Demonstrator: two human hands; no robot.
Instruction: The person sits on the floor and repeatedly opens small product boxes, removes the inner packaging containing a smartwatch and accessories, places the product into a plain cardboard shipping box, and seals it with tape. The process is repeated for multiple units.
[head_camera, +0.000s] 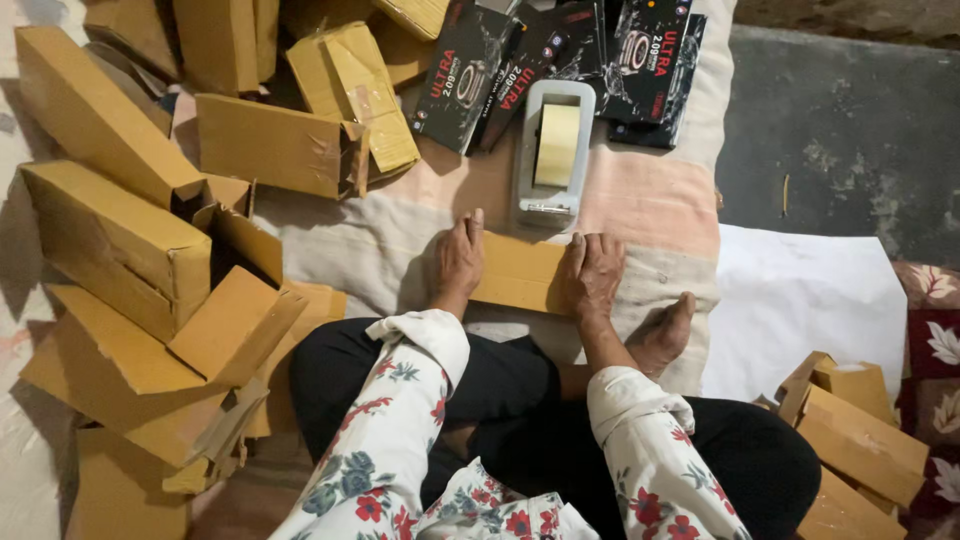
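I sit cross-legged on a pale blanket (390, 250). A small brown cardboard box (520, 272) lies flat in front of my legs. My left hand (458, 258) grips its left end and my right hand (597, 272) grips its right end, fingers over the top. Just beyond the box stands a grey tape dispenser (552, 150) with a roll of tan tape.
Many brown cardboard boxes (120, 240) are heaped at the left, some with open flaps. Black printed product boxes (560, 60) lie behind the dispenser. More brown boxes (855, 440) are stacked at lower right beside a white sheet (800, 300). My bare foot (665, 335) rests at the right.
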